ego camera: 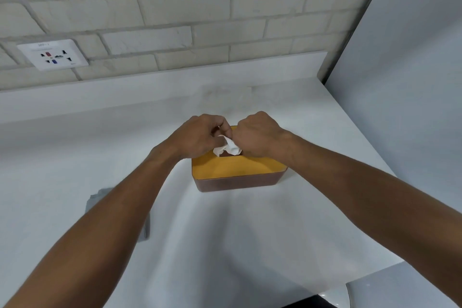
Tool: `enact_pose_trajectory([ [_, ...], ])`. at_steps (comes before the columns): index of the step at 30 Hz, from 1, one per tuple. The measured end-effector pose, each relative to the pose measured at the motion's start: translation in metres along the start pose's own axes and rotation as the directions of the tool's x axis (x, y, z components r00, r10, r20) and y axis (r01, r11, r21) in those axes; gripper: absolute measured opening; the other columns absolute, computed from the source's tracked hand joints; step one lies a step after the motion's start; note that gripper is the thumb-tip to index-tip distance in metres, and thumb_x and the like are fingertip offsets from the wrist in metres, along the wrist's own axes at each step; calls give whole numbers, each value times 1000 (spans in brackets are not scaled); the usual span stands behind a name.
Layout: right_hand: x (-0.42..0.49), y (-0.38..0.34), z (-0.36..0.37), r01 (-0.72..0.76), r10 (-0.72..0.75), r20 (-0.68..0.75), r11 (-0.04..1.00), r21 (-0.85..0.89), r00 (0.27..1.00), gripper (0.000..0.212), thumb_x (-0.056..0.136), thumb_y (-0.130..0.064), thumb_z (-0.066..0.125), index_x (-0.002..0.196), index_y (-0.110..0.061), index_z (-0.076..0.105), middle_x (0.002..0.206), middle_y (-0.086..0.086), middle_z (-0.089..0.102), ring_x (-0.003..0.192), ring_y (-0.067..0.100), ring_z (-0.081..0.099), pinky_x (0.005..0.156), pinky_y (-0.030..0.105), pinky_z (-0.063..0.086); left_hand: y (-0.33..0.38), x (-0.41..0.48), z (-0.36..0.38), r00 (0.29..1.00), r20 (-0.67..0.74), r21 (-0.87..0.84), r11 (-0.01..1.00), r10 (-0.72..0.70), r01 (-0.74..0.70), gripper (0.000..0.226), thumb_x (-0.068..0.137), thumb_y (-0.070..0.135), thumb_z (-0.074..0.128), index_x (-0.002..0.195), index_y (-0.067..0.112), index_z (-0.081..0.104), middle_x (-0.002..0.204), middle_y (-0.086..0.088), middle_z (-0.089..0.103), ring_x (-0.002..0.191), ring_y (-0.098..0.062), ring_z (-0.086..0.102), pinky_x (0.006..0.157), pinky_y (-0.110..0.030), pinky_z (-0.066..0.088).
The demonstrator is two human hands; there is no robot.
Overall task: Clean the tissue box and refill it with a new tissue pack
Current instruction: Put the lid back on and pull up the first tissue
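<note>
A tissue box [237,174] with a yellow lid and brown sides stands on the white counter [225,232], a little right of centre. A white tissue [228,147] sticks up out of the slot in its lid. My left hand [200,136] and my right hand [256,136] meet over the box's far half, and the fingers of both pinch the tissue. The far part of the lid is hidden behind my hands.
A folded grey cloth [146,225] lies on the counter to the left, mostly under my left forearm. A wall socket [53,54] sits in the brick wall at the back left. A white panel [405,82] rises on the right. The counter's front edge runs at bottom right.
</note>
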State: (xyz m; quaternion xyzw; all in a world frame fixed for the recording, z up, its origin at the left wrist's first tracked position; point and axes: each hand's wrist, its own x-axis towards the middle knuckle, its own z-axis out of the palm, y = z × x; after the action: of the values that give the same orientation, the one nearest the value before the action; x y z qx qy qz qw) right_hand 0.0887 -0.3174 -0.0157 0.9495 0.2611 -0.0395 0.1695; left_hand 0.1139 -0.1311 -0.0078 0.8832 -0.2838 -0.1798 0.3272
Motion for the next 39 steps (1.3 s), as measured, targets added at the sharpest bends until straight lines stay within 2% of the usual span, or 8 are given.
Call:
enact_pose_trajectory([
  [3,6,0,-1,29,-29,-9,998,-48,1000,27,92,-16,48,119,-19,54,55,-1,34,47,16,30,47,26,22,-3,0,1,1000,2,9,1000,-14,14,20,91,8,70,99,26,73,87,-4,70,81,-19,62,85,-44,53],
  [5,7,2,0,53,-52,16,998,-31,999,8,90,-14,51,95,-15,58,54,-1,34,46,16,30,48,26,24,-6,0,2,1000,-4,-3,1000,-21,21,19,91,12,73,101,28,73,84,3,69,80,-14,61,83,-41,53],
  [8,3,9,7,32,-33,52,999,16,998,30,88,-21,56,60,-20,46,55,-4,38,47,14,33,47,25,23,-11,-2,0,999,-40,-49,998,-30,29,21,90,20,78,106,31,72,89,9,70,86,-9,65,82,-32,53],
  [14,-7,30,10,-139,111,101,932,335,989,23,76,-40,66,66,-20,63,61,-2,58,58,19,55,48,29,36,-16,-4,-4,999,2,50,998,-39,39,24,86,31,83,108,34,74,98,17,71,91,-7,64,76,-23,49],
  [19,-11,47,3,-199,160,120,841,503,980,32,75,-37,68,53,-21,50,50,-4,45,48,12,38,48,31,28,-8,1,-6,998,-51,98,994,-35,40,10,99,27,69,103,21,76,90,3,72,84,-19,64,68,-30,46],
  [28,-13,45,4,-260,238,108,842,472,965,20,75,-40,69,62,-28,57,62,-7,57,57,13,49,50,26,31,-6,7,-9,997,-33,239,968,-67,73,56,77,66,73,124,38,65,113,15,68,103,-18,61,87,-42,54],
  [32,-15,43,6,-268,256,92,832,485,962,10,72,-36,69,69,-27,65,59,-7,56,56,14,48,49,25,29,-16,12,1,991,-135,410,911,8,49,32,91,42,72,123,36,73,109,5,76,103,-29,66,76,-36,48],
  [39,-20,42,13,-330,339,73,809,486,938,19,73,-42,69,68,-24,65,59,-5,56,58,20,52,48,26,29,-22,13,7,970,-239,220,971,-39,94,16,92,36,74,96,21,74,89,3,73,88,-26,65,73,-41,52],
])
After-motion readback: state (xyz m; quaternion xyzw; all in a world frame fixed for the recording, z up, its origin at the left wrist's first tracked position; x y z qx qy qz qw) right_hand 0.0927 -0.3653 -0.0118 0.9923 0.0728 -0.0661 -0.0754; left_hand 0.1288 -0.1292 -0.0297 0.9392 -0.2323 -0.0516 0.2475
